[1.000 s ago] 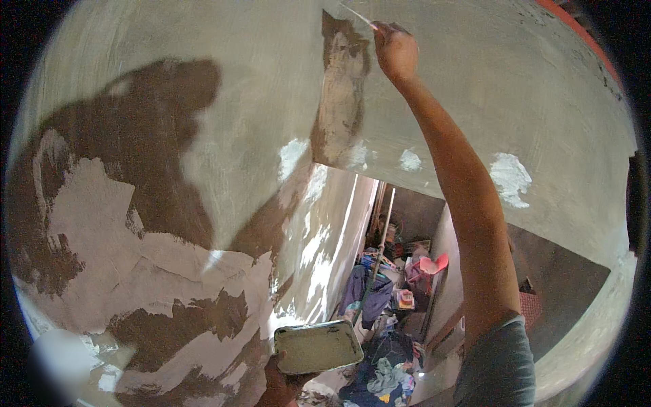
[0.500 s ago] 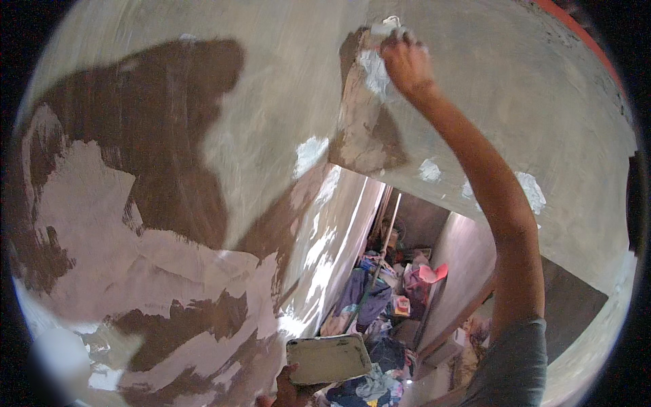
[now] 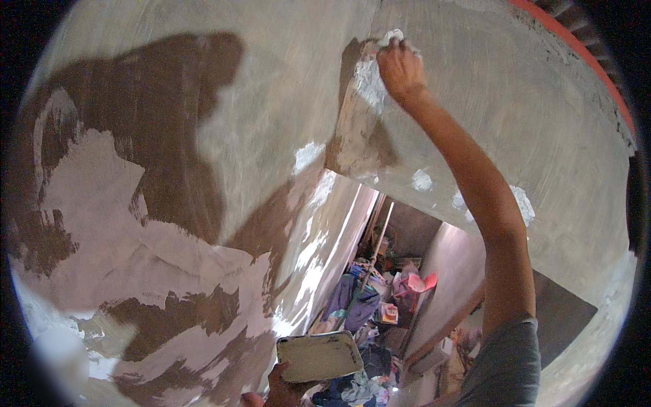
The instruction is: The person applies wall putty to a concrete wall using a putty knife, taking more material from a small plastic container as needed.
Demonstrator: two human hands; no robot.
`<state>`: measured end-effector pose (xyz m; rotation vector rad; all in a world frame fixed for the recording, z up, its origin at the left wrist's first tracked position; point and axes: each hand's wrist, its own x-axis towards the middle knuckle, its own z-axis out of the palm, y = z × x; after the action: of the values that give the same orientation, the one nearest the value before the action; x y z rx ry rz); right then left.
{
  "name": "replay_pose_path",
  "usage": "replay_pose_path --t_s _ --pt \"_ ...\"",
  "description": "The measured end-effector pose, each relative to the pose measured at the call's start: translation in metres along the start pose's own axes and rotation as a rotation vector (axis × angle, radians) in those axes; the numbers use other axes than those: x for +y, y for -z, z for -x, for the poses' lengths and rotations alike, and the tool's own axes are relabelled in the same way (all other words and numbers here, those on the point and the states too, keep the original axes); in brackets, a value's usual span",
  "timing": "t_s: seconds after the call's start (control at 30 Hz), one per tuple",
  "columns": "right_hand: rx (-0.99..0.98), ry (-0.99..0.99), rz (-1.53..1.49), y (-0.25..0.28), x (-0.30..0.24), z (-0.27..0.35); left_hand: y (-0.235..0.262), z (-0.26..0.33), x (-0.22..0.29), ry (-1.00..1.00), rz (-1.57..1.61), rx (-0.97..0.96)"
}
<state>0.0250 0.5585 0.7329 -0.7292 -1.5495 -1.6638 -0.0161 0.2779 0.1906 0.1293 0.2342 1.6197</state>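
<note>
My right hand (image 3: 401, 68) is raised high against the plastered wall (image 3: 291, 88), its fingers closed. White paste shows at the fingertips and hides whatever they grip. A wet-looking white putty patch (image 3: 369, 83) lies on the wall just left of this hand. Low in the view, my left hand (image 3: 286, 388) holds a shallow rectangular tray (image 3: 320, 357) with a dark-smudged rim and a greyish-beige inside. Smaller white patches, such as one putty dab (image 3: 422, 180), dot the wall below my right forearm.
Below the wall's lower edge, an opening shows a cluttered space with piled clothes (image 3: 363, 305), a pole (image 3: 381, 234) and a pink-red item (image 3: 422, 282). Pale coating (image 3: 135, 251) covers the lower left wall. A red edge (image 3: 576, 47) curves along the upper right.
My right hand has shifted slightly down along the wall, and the white material at its fingertips looks bunched up. The whole view has shifted a little; the tray stays in my left hand.
</note>
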Motion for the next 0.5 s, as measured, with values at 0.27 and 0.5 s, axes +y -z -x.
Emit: replay_pose_path --t_s 0.27,0.5 --pt "-0.244 0.093 -0.027 -0.005 -0.009 -0.002 -0.016 0.002 0.000 -0.127 -0.300 -0.052" --pt "0.001 0.050 -0.088 0.001 -0.006 0.003 0.000 -0.005 0.002 0.085 -0.082 0.126"
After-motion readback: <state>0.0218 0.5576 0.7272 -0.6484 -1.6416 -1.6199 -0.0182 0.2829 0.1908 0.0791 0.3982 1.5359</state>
